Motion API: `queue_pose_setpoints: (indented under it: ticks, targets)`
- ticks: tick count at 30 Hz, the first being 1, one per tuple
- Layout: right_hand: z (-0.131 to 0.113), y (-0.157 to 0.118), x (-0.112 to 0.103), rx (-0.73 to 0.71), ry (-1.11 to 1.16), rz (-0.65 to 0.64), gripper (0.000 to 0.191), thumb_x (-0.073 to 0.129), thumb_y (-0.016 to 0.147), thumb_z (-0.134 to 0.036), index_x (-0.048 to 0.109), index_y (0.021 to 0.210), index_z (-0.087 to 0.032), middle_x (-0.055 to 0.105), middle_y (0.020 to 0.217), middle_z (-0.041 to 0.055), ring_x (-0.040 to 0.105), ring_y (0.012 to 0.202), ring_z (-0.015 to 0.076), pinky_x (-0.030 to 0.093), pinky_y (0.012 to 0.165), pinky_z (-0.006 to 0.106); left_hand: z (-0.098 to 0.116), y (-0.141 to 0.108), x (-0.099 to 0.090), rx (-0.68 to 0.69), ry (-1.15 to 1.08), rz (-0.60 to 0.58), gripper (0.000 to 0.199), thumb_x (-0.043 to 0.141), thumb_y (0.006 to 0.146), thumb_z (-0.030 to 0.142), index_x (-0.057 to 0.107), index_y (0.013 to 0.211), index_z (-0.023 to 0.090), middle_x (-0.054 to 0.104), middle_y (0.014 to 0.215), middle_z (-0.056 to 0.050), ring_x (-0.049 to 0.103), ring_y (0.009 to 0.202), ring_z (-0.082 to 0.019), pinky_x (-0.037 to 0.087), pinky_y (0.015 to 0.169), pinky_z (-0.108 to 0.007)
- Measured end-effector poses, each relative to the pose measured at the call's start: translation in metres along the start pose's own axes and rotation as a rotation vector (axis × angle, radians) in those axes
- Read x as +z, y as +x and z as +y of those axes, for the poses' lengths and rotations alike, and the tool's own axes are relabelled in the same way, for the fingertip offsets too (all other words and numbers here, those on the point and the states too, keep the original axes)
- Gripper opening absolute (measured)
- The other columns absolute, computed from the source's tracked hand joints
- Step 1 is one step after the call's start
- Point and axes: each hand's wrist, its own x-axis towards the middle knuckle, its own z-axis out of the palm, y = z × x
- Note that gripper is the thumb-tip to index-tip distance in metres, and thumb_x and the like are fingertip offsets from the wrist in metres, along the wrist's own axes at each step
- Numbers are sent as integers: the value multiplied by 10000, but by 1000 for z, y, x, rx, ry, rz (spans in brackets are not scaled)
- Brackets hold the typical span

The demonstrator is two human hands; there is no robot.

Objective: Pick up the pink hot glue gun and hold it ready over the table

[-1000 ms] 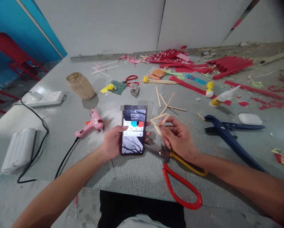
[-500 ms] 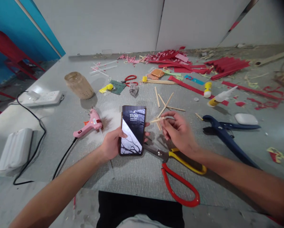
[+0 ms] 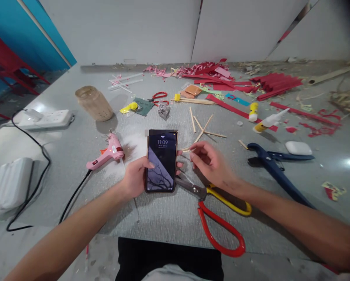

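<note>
My left hand (image 3: 135, 177) holds a smartphone (image 3: 161, 160) upright over the grey table, its thumb resting on the dimmed lock screen that reads 11:09. Right beside the phone, my right hand (image 3: 211, 164) pinches a small frame of thin wooden sticks (image 3: 187, 148) between its fingertips. Under that hand lie large scissors with a red and a yellow handle (image 3: 218, 212). A pink glue gun (image 3: 106, 153) with a black cord rests left of the phone.
Blue-handled shears (image 3: 276, 168) and a white case (image 3: 298, 148) lie at right. Loose sticks (image 3: 202, 128), glue bottles (image 3: 268, 121), red paper strips (image 3: 276, 84), small red scissors (image 3: 159, 97), a woven jar (image 3: 91, 103), a power strip (image 3: 45, 119) and a white box (image 3: 8, 187) surround the work spot.
The phone's notification card vanished and the screen dimmed. My right hand lowered and turned the stick frame toward the phone, so it shows nearly edge-on.
</note>
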Motion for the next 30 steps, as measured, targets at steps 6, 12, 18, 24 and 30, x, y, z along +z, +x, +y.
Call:
queue_pose_setpoints:
  ticks: [6,12,18,24,30]
  targets:
    - [-6,-9,2,-176,-213,-15,158,589,1045,-348,609,1145,-228,732,923,23,669,689,127,519,595,246,2,-2,-2,-35,42,-8,791,546,735,262,565,1499,58,682,1423,-219,695,1232,-361,471,1111,-502]
    - [-13,-21,3,-736,-558,-133,141,527,1041,-183,551,1175,-218,727,875,-4,620,674,118,466,647,263,4,-2,-2,-43,64,16,828,541,752,273,491,1548,50,717,1352,-238,721,1173,-395,527,1006,-540]
    - [-16,-22,3,-898,-715,-282,210,429,1075,-198,546,1248,-196,639,733,-39,545,629,146,360,590,304,2,-2,-3,-34,14,61,809,545,752,303,522,1531,86,701,1403,-199,680,1268,-376,486,1103,-539]
    - [-20,-26,7,-997,-918,-349,289,391,1101,-189,558,1337,-181,637,728,-33,521,610,163,297,601,340,1,-1,-1,-3,0,63,773,525,755,274,545,1504,85,692,1417,-182,652,1306,-358,442,1160,-527]
    - [-22,-27,9,-963,-906,-362,306,399,1116,-211,562,1370,-163,659,754,-23,540,621,164,304,605,334,1,-1,2,28,8,65,752,534,753,263,564,1481,81,672,1444,-182,661,1278,-376,472,1131,-529]
